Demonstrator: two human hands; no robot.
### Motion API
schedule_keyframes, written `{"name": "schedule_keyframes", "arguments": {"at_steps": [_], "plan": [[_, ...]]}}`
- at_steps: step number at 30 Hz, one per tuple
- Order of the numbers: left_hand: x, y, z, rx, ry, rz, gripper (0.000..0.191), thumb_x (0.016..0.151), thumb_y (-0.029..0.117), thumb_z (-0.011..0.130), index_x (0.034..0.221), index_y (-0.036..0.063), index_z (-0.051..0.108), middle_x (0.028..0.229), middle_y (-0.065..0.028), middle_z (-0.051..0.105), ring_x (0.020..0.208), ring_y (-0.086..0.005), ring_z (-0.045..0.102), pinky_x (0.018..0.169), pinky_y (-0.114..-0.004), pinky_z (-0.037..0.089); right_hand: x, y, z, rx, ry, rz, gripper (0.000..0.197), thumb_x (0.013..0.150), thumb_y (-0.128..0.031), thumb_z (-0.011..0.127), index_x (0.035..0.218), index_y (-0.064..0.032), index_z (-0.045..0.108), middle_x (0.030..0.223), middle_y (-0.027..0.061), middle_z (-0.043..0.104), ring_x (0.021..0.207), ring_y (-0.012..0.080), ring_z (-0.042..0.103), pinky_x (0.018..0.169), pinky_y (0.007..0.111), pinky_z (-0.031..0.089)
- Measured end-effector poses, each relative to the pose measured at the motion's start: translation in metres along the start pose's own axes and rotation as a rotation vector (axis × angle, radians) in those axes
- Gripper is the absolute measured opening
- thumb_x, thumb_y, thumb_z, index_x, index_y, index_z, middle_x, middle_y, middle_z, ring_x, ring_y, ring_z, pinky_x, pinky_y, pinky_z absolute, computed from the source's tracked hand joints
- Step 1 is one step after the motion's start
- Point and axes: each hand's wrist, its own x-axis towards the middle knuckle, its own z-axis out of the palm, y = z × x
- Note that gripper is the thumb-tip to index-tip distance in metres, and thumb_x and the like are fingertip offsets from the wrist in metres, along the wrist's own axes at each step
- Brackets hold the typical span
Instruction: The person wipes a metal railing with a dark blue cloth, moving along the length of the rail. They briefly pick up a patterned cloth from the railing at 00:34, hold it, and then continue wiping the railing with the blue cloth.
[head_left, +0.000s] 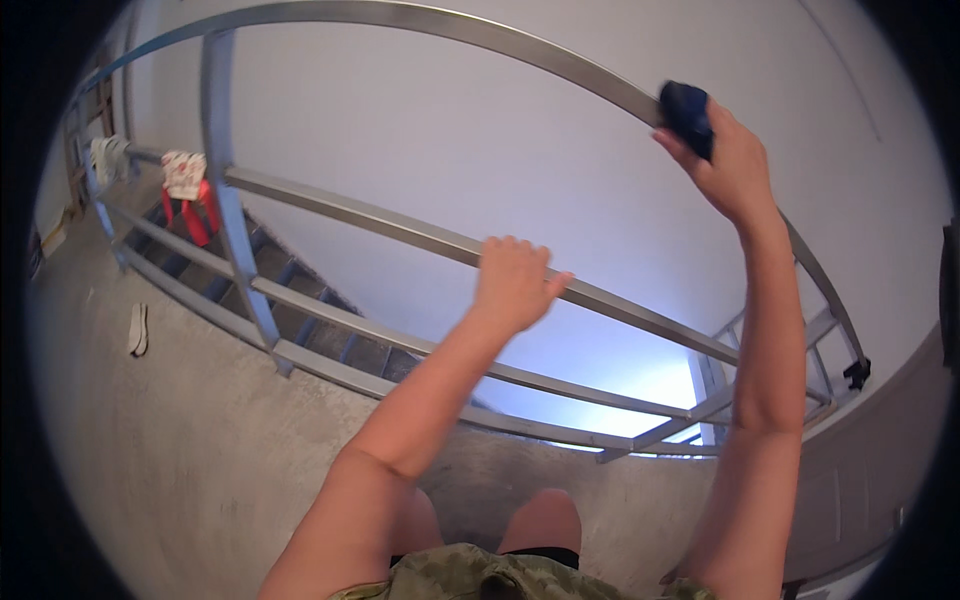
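Note:
A metal stair railing (360, 214) with several horizontal bars runs across in front of me. My left hand (514, 285) grips its upper middle bar, fingers over the top and thumb on the near side. Higher up and to the right, my right hand (731, 161) holds a dark blue cloth or pad (686, 116) against the top rail (555, 56). The exact kind of the dark blue thing cannot be told, since it is bunched and slightly blurred.
Stairs (300, 292) descend behind the railing beside a pale wall (420, 120). A patterned cloth (184, 172) with red strips and some whitish cloth (110, 159) hang on the left bars. A pale flat item (139, 330) lies on the concrete floor (202, 435). A brown door (862, 465) is at right.

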Motion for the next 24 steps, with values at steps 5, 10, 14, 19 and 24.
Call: {"name": "schedule_keyframes", "arguments": {"at_steps": [5, 10, 14, 19, 24], "plan": [[0.0, -0.004, 0.004, -0.091, -0.006, 0.048, 0.038, 0.087, 0.046, 0.057, 0.088, 0.0085, 0.064, 0.08, -0.0091, 0.062, 0.083, -0.0253, 0.058, 0.079, -0.041, 0.038, 0.098, -0.131, 0.035, 0.033, 0.102, -0.171, 0.069, 0.073, -0.063, 0.067, 0.112, -0.0061, 0.057, 0.089, 0.016, 0.065, 0.08, 0.0342, 0.066, 0.066, 0.044, 0.052], [0.02, -0.014, 0.043, -0.024, 0.036, 0.236, 0.036, 0.087, 0.042, 0.058, 0.092, 0.0072, 0.063, 0.087, -0.0105, 0.063, 0.092, -0.0269, 0.057, 0.081, -0.041, 0.041, 0.183, -0.27, 0.041, 0.238, 0.056, -0.229, 0.067, 0.068, -0.051, 0.078, 0.105, -0.0022, 0.052, 0.092, 0.0198, 0.062, 0.084, 0.0343, 0.064, 0.073, 0.043, 0.054], [0.012, -0.01, -0.013, 0.008, -0.095, 0.197, 0.035, 0.09, 0.042, 0.055, 0.094, 0.0081, 0.063, 0.09, -0.0094, 0.063, 0.095, -0.0232, 0.056, 0.082, -0.039, 0.041, 0.231, -0.353, 0.059, 0.388, 0.185, -0.211, 0.067, 0.074, -0.061, 0.065, 0.11, -0.0055, 0.06, 0.108, 0.0202, 0.059, 0.101, 0.034, 0.059, 0.084, 0.046, 0.048], [0.011, -0.015, 0.006, -0.26, -0.159, 0.165, 0.038, 0.091, 0.045, 0.053, 0.09, 0.0078, 0.062, 0.083, -0.0072, 0.059, 0.087, -0.0221, 0.055, 0.078, -0.039, 0.038, 0.281, -0.403, 0.11, 0.259, 0.126, -0.029, 0.05, 0.088, -0.047, 0.054, 0.123, -0.0122, 0.061, 0.129, 0.0202, 0.052, 0.12, 0.0362, 0.049, 0.098, 0.054, 0.037], [0.007, -0.004, 0.001, -0.197, -0.099, 0.138, 0.035, 0.09, 0.042, 0.056, 0.088, 0.0068, 0.061, 0.084, -0.0082, 0.06, 0.084, -0.0248, 0.056, 0.076, -0.039, 0.038, 0.242, -0.335, 0.08, 0.12, 0.043, -0.24, 0.028, 0.082, -0.028, 0.065, 0.105, -0.0125, 0.065, 0.095, 0.0118, 0.067, 0.091, 0.0293, 0.065, 0.069, 0.042, 0.052]]}}
